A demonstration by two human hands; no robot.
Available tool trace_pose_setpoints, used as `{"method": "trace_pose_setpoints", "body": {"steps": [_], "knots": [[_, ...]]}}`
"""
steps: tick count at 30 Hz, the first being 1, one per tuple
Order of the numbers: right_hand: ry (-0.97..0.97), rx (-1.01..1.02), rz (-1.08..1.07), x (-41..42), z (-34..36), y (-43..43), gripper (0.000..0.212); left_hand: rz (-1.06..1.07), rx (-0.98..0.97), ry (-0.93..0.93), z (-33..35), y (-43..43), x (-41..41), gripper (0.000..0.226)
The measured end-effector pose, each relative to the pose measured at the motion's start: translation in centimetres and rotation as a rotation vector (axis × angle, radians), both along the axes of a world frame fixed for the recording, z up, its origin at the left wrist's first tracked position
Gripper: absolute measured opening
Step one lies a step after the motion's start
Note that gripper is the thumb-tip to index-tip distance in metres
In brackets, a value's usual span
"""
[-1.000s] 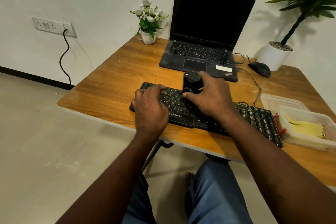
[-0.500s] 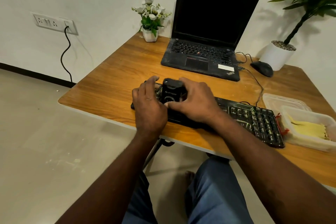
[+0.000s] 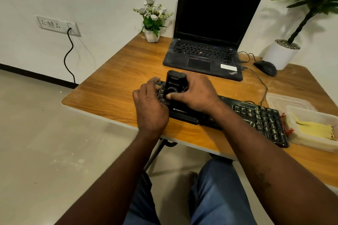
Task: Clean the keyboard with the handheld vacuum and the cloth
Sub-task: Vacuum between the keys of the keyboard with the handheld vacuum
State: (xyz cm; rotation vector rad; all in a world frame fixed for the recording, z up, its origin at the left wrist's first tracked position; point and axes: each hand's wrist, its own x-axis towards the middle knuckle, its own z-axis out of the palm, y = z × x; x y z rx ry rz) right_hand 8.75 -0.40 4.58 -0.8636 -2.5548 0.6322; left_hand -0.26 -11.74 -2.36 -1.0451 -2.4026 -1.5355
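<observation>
While the right grip (image 3: 197, 95) is wrapped round the handheld vacuum (image 3: 174, 84), with the thumb on the side that faces the person, the small black machine stands on the left part of the keyboard (image 3: 256, 115). The left grip (image 3: 150, 109) holds nothing. It lies just left of the vacuum with its fingers resting on the end keys. I think it is there to stop the keyboard from sliding.

To do this step well, I think the vacuum should sit flat on the keys and go slowly along one row at a time. Its mouth is hidden under it, so I cannot tell how close it is to the keys. The left grip should press down softly, not hard, so no key gets hurt.

The keyboard is long and black. It lies on the desk (image 3: 117, 86) near the front edge and runs from under both grips far off to the right. The keys to the right of the right grip have pale dust and crumbs between them, so most of the work looks like it is waiting there. The yellow cloth (image 3: 314, 129) lies in a clear box (image 3: 311, 144) just past that far right end, well away from both grips.
</observation>
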Motion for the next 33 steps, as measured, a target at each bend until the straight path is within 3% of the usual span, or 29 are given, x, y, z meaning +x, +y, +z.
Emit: {"method": "trace_pose_setpoints", "body": {"steps": [4,6,8,11,17,20,23,26,29,31,33], "knots": [[0.001,0.146,-0.381,0.9,0.3,2.7,0.062,0.002,-0.008,0.004,0.2,-0.2,0.2,0.077],[0.015,0.17,-0.319,0.7,-0.1,1.6,0.059,0.005,-0.003,0.017,0.0,-0.1,0.0,0.078],[0.018,0.161,-0.122,0.1,-0.7,-0.4,0.054,0.012,0.003,0.027,-0.3,0.2,-0.2,0.074],[0.007,0.005,0.059,-0.7,-0.3,-1.5,0.055,0.026,0.022,0.025,-0.3,0.2,-0.3,0.067],[-0.022,0.157,-0.344,-1.5,0.8,1.7,0.063,0.029,0.02,-0.004,0.3,-0.2,0.2,0.078],[-0.042,0.197,-0.14,-2.7,0.3,-0.9,0.055,0.046,0.054,0.008,0.1,-0.1,0.0,0.076],[-0.033,0.041,0.061,-3.4,0.0,-2.7,0.05,0.076,0.107,-0.012,-0.2,0.0,-0.1,0.069],[0.003,-0.021,-0.067,-3.4,0.1,-0.8,0.065,0.089,0.122,-0.048,0.1,-0.2,0.1,0.082],[-0.022,0.117,-0.353,-3.1,0.3,1.1,0.069,0.095,0.109,-0.061,0.2,-0.3,0.1,0.091],[-0.019,0.146,-0.314,-3.5,0.5,0.6,0.067,0.099,0.116,-0.066,0.1,-0.3,0.1,0.092],[-0.021,0.107,-0.123,-4.1,0.3,-0.7,0.06,0.111,0.135,-0.06,0.0,-0.2,0.0,0.089]]}}
